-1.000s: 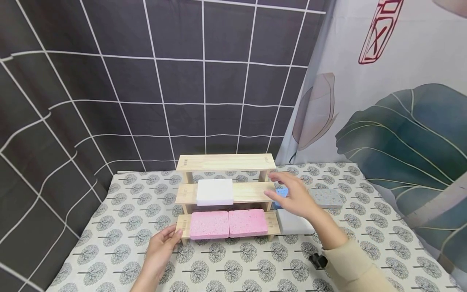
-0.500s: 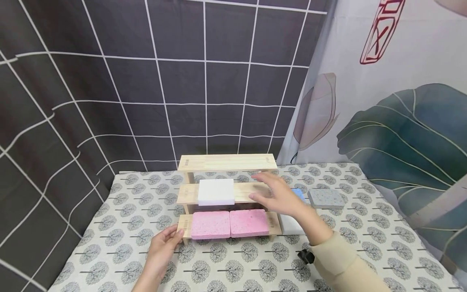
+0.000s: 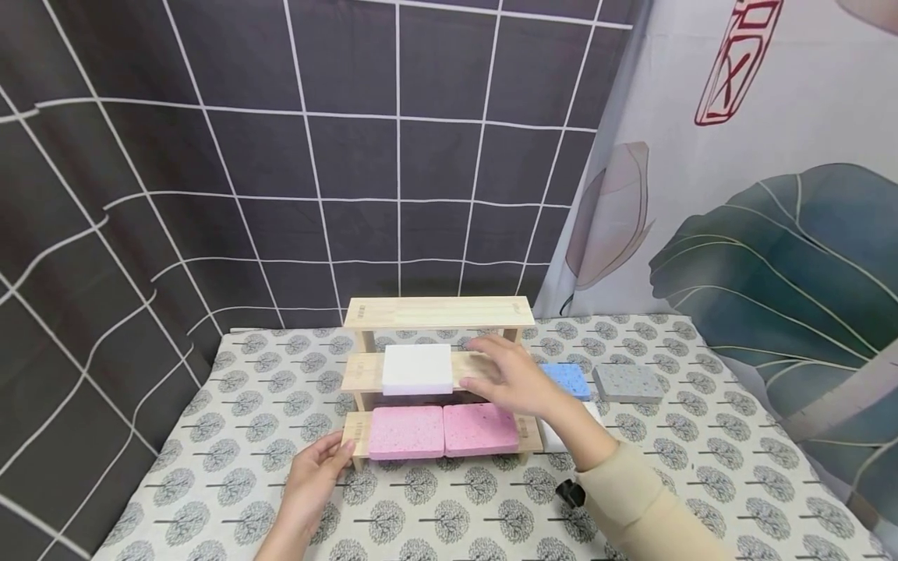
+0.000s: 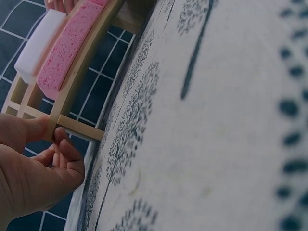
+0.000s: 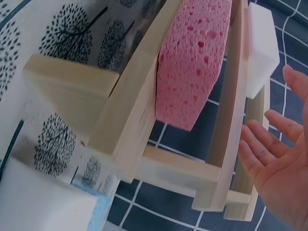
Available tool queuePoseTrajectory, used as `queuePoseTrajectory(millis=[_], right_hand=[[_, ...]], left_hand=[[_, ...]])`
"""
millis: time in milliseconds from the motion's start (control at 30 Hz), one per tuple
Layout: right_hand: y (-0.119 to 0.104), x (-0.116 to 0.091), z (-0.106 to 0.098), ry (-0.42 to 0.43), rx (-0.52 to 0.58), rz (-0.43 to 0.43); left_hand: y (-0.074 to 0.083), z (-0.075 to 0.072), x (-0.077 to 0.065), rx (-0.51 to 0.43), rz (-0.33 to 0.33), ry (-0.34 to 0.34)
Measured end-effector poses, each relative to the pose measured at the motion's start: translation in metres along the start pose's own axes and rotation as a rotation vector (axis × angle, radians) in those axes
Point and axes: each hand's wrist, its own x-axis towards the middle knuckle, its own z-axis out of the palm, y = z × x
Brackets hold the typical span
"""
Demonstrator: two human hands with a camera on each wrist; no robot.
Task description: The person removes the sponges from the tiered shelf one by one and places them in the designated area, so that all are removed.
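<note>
White sponge [image 3: 417,368] on middle tier [image 3: 362,374] of wooden shelf [image 3: 438,312], head view: just left of right hand [image 3: 510,376], its fingers wide, unloaded. Left wrist: left hand [image 4: 38,175] pinches bottom tier [image 4: 67,101], pink sponge [image 4: 70,50] beyond fingers. Right wrist: fingers spread; contact unclear.

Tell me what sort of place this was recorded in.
Probably an indoor tabletop set up for recording: a dark grid-patterned curtain hangs behind, a lotus-print curtain at the right, and a tree-print tablecloth lies under the three-tier wooden shelf.
</note>
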Motion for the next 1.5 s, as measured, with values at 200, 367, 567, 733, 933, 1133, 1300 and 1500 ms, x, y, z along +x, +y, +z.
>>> queuePoseTrajectory(millis=[200, 367, 567, 733, 933, 1133, 1300, 1500], right_hand=[[-0.003, 0.006, 0.008, -0.006, 0.030, -0.008], [-0.006, 0.011, 0.014, -0.012, 0.028, -0.005], [-0.012, 0.015, 0.019, -0.031, 0.024, 0.027], [-0.014, 0.019, 0.023, -0.040, 0.011, -0.010], [-0.017, 0.022, 0.025, -0.045, -0.023, -0.027], [-0.016, 0.020, 0.024, -0.027, -0.023, -0.044], [-0.012, 0.015, 0.020, -0.012, -0.009, -0.047], [-0.006, 0.005, 0.013, 0.007, 0.023, -0.028]], left_hand=[[-0.001, 0.000, 0.001, 0.006, 0.008, -0.006], [-0.001, 0.000, 0.001, 0.013, 0.006, -0.002], [-0.001, 0.000, 0.001, 0.016, 0.016, -0.005], [-0.001, 0.000, 0.001, -0.005, 0.005, -0.007], [-0.002, 0.000, 0.001, -0.078, -0.027, -0.013], [-0.003, -0.001, 0.000, -0.131, -0.059, -0.026], [-0.003, -0.001, -0.001, -0.160, -0.073, -0.027], [-0.004, -0.002, -0.002, -0.216, -0.085, -0.056]])
